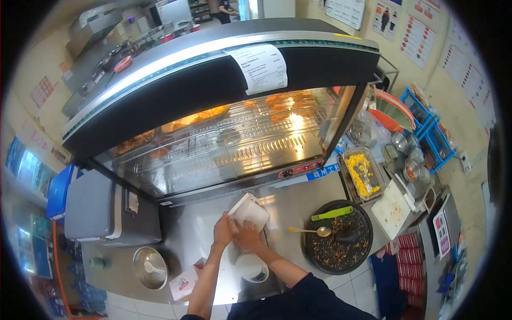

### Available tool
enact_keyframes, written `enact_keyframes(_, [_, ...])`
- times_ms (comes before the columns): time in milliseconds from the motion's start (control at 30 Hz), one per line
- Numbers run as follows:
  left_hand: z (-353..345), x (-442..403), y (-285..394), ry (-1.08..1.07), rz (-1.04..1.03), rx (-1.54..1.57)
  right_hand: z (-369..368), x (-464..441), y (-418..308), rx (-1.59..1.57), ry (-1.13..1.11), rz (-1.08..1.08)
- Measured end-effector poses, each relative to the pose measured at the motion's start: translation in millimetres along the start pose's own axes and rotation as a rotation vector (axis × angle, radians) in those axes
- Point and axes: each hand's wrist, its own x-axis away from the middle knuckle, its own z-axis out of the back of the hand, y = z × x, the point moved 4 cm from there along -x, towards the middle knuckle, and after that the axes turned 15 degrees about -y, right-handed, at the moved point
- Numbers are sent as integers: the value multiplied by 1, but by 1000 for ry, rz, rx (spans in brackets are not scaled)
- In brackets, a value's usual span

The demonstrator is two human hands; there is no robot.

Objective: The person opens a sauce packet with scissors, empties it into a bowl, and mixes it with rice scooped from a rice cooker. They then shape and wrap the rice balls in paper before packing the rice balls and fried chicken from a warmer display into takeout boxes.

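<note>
A white cardboard food box [250,210] rests on the steel counter in front of the glass food warmer. My left hand [223,228] grips its left side, with the fingers partly hidden. Against the box's near part, my right hand [247,234] lies with its fingers spread. Just below my right wrist stands a white round container on a small scale [252,268]. Beside my left forearm is another white box with red print [185,284].
The lit food warmer [229,144] holds fried food, with a receipt [261,68] on its front. On the right are a dark round pan [341,256] with a spoon [322,231], a yellow-food tray [362,173] and a cutting board [392,209]. A metal bowl [140,274] stands left.
</note>
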Motion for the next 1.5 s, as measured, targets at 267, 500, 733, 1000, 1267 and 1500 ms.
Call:
enact_keyframes(267, [9, 49, 25, -107, -373, -193, 74, 193, 22, -1032, -393, 222])
enact_keyframes(500, [-23, 87, 50, 157, -357, -133, 129, 331, 165, -1192, 362, -156])
enact_keyframes(733, [-124, 104, 132, 215, -233, 31, 260, 416, 389, -882, 619, -410])
enact_keyframes(1000, [-241, 124, 253, 381, -39, 35, 307, 415, 658, -422, 556, -614])
enact_keyframes(1267, [-271, 139, 295, 319, 21, 14, 327, 380, 767, -67, 812, -631])
enact_keyframes(1500, [-307, 111, 358, 228, -50, 65, 302, 328, 627, -663, 409, -110])
